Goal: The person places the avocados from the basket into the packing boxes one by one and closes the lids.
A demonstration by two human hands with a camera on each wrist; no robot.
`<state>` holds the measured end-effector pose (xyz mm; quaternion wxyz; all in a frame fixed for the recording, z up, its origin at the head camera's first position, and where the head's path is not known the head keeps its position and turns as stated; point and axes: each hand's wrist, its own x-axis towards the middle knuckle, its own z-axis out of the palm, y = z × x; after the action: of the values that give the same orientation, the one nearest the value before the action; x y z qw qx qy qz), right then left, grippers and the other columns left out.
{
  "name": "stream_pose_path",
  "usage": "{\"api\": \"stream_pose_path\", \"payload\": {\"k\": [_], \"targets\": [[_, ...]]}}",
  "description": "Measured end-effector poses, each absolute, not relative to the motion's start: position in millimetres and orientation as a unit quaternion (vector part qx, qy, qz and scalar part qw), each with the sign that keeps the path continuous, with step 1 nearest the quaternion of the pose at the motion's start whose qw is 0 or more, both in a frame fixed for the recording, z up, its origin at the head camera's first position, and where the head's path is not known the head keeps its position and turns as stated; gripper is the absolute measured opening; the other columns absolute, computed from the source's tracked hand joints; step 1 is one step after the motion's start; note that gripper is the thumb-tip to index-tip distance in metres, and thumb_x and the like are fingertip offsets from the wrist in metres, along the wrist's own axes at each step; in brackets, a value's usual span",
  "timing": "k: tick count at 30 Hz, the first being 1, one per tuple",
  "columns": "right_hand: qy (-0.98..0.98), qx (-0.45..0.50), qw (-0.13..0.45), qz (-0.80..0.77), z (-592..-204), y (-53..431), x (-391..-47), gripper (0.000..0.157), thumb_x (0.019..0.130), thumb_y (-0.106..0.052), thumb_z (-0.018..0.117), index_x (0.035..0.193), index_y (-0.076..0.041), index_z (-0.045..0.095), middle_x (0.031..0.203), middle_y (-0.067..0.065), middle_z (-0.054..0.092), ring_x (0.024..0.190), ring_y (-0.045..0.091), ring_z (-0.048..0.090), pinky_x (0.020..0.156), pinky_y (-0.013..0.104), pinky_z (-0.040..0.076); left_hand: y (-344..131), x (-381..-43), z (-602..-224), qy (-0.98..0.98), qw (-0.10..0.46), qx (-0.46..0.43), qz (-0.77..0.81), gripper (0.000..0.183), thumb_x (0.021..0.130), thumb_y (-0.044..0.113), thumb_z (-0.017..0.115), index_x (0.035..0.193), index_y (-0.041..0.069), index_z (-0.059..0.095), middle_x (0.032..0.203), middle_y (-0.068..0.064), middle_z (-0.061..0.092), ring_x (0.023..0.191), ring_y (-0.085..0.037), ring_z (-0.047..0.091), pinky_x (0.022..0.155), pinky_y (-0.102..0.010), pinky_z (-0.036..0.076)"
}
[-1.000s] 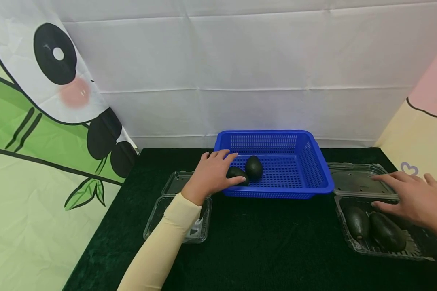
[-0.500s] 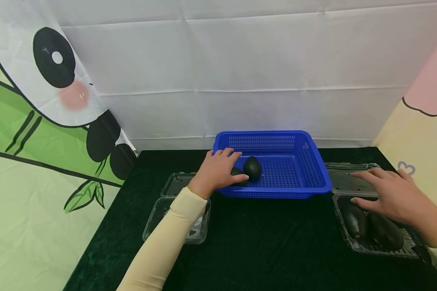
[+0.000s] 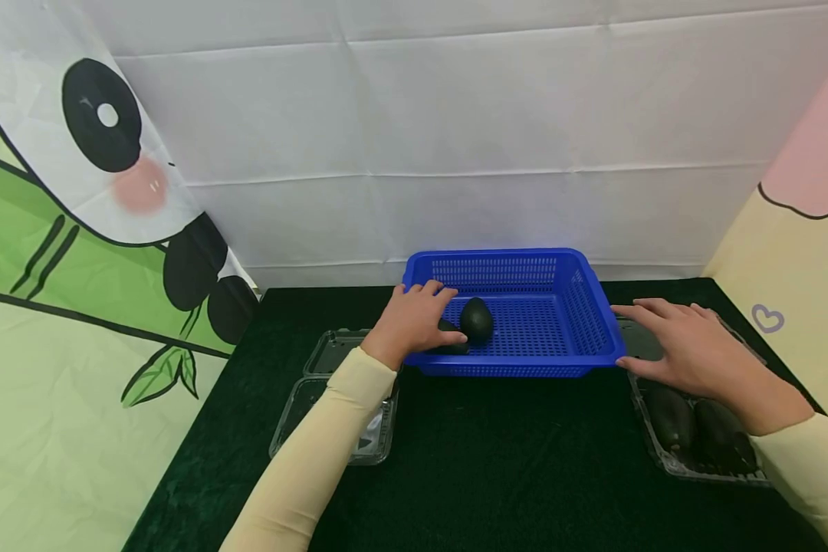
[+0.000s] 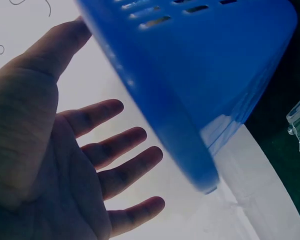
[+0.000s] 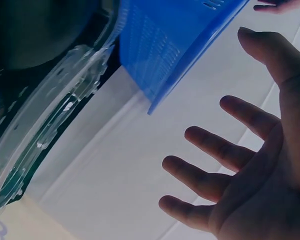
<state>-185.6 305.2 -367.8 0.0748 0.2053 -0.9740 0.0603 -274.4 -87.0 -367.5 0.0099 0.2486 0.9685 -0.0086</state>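
In the head view my left hand is over the left end of a blue perforated plastic basket, fingers spread. The left wrist view shows its fingers apart from the basket's rim; whether the thumb touches it I cannot tell. My right hand is at the basket's right side, fingers extended and holding nothing. In the right wrist view a gap separates these fingers from the rim. One dark green avocado lies in the basket; another avocado is partly hidden by my left thumb.
Below my right hand, an open clear clamshell holds dark avocados, partly covered by my wrist. A second open clear clamshell lies left, partly behind my left forearm. Dark green cloth covers the table; a white sheet hangs behind.
My right hand has moved left from above the right clamshell to the basket's right side. My left hand has shifted slightly right, staying over the basket's left end.
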Motion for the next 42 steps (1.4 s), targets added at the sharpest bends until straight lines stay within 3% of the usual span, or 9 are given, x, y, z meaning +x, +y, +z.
{"api": "stream_pose_path", "payload": {"k": [20, 42], "targets": [[-0.973, 0.210, 0.030, 0.090, -362.2, 266.8, -220.8, 0.079, 0.091, -0.051, 0.076, 0.154, -0.011, 0.048, 0.150, 0.028, 0.047, 0.131, 0.054, 0.047, 0.107, 0.078, 0.024, -86.9, -289.9, -381.5, 0.969, 0.026, 0.244, -0.009, 0.087, 0.081, 0.061, 0.081, 0.153, 0.022, 0.050, 0.154, -0.010, 0.050, 0.140, -0.034, 0.047, 0.117, -0.067, 0.026], [-0.969, 0.229, 0.029, 0.085, -367.1, 254.8, -222.8, 0.075, 0.092, -0.049, 0.075, 0.153, -0.013, 0.050, 0.149, 0.027, 0.048, 0.133, 0.051, 0.048, 0.109, 0.079, 0.020, -89.2, -297.3, -401.7, 0.962, 0.034, 0.269, -0.019, 0.072, 0.082, 0.053, 0.085, 0.144, 0.024, 0.062, 0.148, -0.005, 0.057, 0.142, -0.033, 0.045, 0.117, -0.073, 0.011]]}}
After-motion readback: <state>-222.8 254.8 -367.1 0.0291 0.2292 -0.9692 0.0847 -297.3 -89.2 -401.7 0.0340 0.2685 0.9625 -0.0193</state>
